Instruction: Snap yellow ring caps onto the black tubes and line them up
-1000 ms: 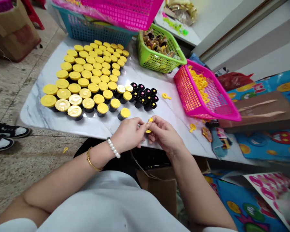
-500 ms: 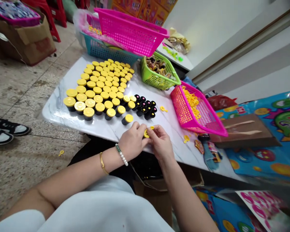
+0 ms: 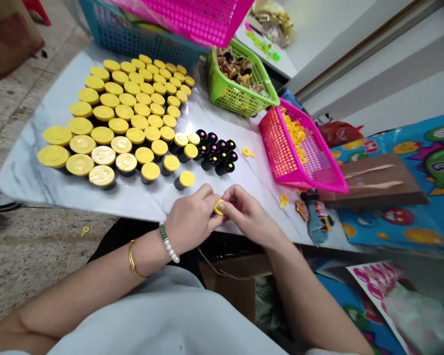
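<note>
My left hand [image 3: 192, 217], with a bead bracelet and a gold bangle on its wrist, is closed round a small piece with a yellow cap [image 3: 219, 207]. Its lower part is mostly hidden by the fingers. On the cap, my right hand [image 3: 246, 212] presses its thumb, the other fingers curled behind. Just beyond my left hand stands a black tub with a yellow lid [image 3: 186, 179]. Many more yellow-lidded tubs [image 3: 127, 112] stand upright in rows to the left. A group of black tubs without lids [image 3: 219, 154], with pink or yellow bits showing inside, is beside them.
Yellow ring-ended pieces fill a pink basket [image 3: 299, 172] on the right; loose ones [image 3: 248, 152] lie on the white table [image 3: 151, 202]. Behind are a green basket [image 3: 237, 98] of small wrapped items and a blue basket [image 3: 140, 47]. A brown box [image 3: 373, 182] is at right.
The view has shifted closer to the table's left part. Two yellow parts showed between my fingers before; now one yellow cap shows, with my right thumb on it.
</note>
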`<state>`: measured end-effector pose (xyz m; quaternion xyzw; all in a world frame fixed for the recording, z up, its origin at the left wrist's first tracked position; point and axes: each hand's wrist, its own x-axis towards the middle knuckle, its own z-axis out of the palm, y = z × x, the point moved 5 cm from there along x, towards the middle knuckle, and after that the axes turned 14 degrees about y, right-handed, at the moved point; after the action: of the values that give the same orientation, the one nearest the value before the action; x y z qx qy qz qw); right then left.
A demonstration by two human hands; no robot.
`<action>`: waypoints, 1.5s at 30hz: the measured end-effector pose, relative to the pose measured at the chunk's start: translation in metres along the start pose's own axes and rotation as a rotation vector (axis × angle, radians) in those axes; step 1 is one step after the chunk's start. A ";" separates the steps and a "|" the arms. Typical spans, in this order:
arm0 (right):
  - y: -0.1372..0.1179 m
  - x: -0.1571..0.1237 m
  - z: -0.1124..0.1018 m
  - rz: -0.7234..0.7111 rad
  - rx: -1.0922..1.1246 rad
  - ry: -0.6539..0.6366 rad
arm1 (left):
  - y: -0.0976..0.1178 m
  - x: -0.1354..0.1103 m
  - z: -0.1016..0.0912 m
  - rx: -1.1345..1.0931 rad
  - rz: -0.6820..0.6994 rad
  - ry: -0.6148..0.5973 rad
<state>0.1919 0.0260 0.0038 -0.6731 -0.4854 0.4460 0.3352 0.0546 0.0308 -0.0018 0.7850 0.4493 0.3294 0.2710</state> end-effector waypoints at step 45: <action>-0.023 -0.012 0.003 -0.474 -0.339 0.220 | 0.006 -0.006 -0.004 0.093 0.052 0.283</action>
<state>0.1798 0.0214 0.0262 -0.6318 -0.6571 0.1927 0.3633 0.0520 0.0233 0.0033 0.7536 0.4774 0.4227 0.1597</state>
